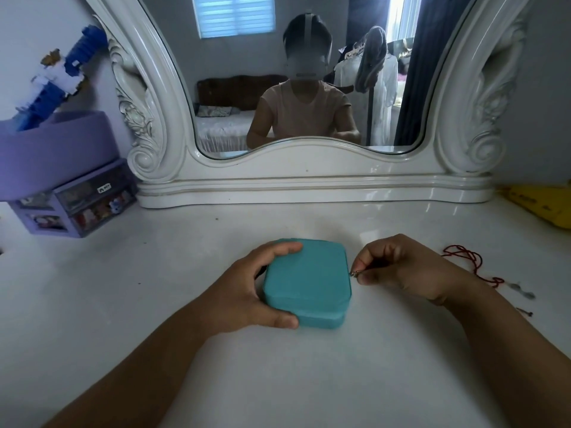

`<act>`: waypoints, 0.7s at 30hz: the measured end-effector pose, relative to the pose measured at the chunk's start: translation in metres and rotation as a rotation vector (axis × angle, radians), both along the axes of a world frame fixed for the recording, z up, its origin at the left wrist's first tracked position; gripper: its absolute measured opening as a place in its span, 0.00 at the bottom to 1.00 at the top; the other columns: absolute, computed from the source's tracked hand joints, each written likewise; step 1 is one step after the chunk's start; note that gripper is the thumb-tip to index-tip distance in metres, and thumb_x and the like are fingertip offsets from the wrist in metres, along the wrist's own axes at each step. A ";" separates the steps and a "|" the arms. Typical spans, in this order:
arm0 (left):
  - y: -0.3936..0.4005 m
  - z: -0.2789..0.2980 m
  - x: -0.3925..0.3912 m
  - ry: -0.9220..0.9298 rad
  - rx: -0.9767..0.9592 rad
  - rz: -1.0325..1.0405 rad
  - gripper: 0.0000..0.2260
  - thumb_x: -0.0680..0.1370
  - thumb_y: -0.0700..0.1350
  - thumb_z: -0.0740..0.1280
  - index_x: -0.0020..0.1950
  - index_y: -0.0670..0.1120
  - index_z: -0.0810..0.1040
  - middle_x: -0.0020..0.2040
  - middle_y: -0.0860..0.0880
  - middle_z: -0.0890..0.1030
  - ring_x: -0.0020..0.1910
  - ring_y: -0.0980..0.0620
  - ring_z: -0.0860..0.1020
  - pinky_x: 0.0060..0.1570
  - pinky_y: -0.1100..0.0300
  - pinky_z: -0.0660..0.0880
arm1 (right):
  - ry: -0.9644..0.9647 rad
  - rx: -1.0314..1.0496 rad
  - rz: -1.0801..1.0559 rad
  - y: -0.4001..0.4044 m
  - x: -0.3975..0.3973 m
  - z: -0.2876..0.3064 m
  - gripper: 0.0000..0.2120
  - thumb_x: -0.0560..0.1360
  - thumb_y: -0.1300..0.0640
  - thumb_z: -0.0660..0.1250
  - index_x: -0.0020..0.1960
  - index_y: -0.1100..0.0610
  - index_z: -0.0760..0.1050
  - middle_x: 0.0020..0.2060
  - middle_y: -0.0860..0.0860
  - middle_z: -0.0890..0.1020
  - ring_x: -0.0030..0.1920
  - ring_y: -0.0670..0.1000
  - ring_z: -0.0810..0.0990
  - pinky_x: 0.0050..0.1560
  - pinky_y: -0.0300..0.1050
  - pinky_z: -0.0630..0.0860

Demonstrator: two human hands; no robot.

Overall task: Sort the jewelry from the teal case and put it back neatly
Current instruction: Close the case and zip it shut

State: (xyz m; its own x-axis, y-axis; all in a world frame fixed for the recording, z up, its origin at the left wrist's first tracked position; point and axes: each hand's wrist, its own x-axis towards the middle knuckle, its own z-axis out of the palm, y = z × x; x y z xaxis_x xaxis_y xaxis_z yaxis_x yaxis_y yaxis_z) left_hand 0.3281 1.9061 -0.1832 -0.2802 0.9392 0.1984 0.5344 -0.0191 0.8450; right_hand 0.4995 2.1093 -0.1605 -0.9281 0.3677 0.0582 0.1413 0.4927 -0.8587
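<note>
Far left of the white table (pixel 123 304): purple drawer organizer (pixel 77 208) with a purple tub (pixel 55 149) on top, blue-and-white block figure (pixel 66 72) sticking out of it. Behind centre, ornate white mirror (pixel 309 168). Teal case (pixel 307 282) sits closed and flat on the table, centre, lid down. Left hand (pixel 247 291) has its grip wrapped on the case's left side, fingers curled over the far left corner, thumb against the near left edge. Right hand (pixel 404 270) is just beside the case's right edge, grip pinching a small metal zipper pull (pixel 353 273) between thumb and forefinger (too small to tell more). Further right, red cord (pixel 472 264) lies loose on the table, a few tiny metal pieces (pixel 522 291) near it. Far right edge: yellow box (pixel 543 205).
</note>
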 end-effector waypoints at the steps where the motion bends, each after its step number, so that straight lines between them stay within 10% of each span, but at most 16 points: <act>1: 0.001 0.000 -0.001 -0.004 0.010 0.047 0.39 0.55 0.48 0.80 0.63 0.64 0.70 0.64 0.62 0.72 0.64 0.62 0.70 0.62 0.65 0.70 | -0.012 -0.008 0.015 -0.004 -0.001 0.001 0.09 0.68 0.68 0.71 0.39 0.55 0.82 0.35 0.48 0.84 0.38 0.43 0.80 0.43 0.35 0.74; 12: 0.016 -0.010 -0.008 0.083 0.010 0.321 0.41 0.54 0.54 0.79 0.64 0.62 0.67 0.63 0.58 0.71 0.62 0.60 0.71 0.63 0.57 0.71 | 0.011 -0.070 0.183 -0.049 -0.014 -0.006 0.07 0.68 0.67 0.71 0.43 0.57 0.84 0.35 0.47 0.85 0.37 0.41 0.80 0.42 0.33 0.75; 16: 0.016 -0.009 -0.009 0.038 0.003 0.273 0.39 0.55 0.52 0.79 0.63 0.63 0.68 0.63 0.59 0.71 0.61 0.61 0.71 0.62 0.56 0.73 | 0.215 -0.111 -0.128 -0.036 -0.014 0.002 0.03 0.71 0.60 0.70 0.38 0.55 0.79 0.30 0.46 0.80 0.31 0.41 0.75 0.37 0.36 0.71; 21: 0.017 -0.006 0.001 0.044 0.103 0.139 0.39 0.56 0.51 0.79 0.63 0.64 0.68 0.64 0.66 0.68 0.65 0.63 0.68 0.64 0.60 0.70 | 0.045 -0.369 -0.222 -0.039 -0.020 -0.003 0.33 0.62 0.35 0.66 0.63 0.49 0.69 0.50 0.50 0.82 0.46 0.48 0.83 0.44 0.41 0.76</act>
